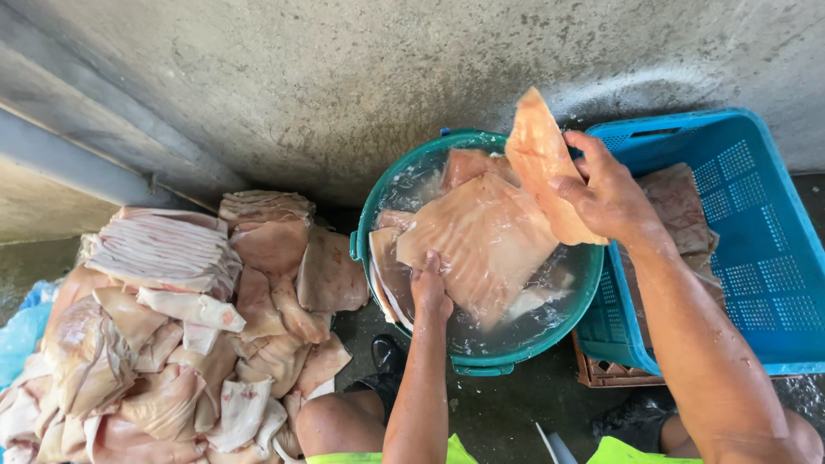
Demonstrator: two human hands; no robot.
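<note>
Nearest the camera, at the bottom edge of the view, a person's bare knees and a strip of bright yellow-green clothing show above a dark, wet concrete floor (507,404), with black footwear beside each knee. Just beyond, the left hand (429,290) reaches into a round teal bucket (468,365) of cloudy water, its grip closed on the near edge of a broad, flat slab of pale pink skin (485,236) that lies half out of the water, smooth, wet and faintly streaked. More pink pieces lie under and beside it in the bucket. Above the bucket's far right rim, the right hand (606,193) holds up a second piece of skin (541,159), orange-pink, long and tapering to a rounded tip, its grip clamped on the piece's lower right side with the thumb across its face. To the right, touching the bucket, a blue plastic crate (765,249) with perforated walls holds a few darker, greyish-pink pieces and sits on a brown crate. To the left, well apart from the hands, a large heap of skins (180,318) lies on the floor, some stacked flat in layers, others crumpled. Farthest off, a grey concrete wall (361,77) rises behind everything.
</note>
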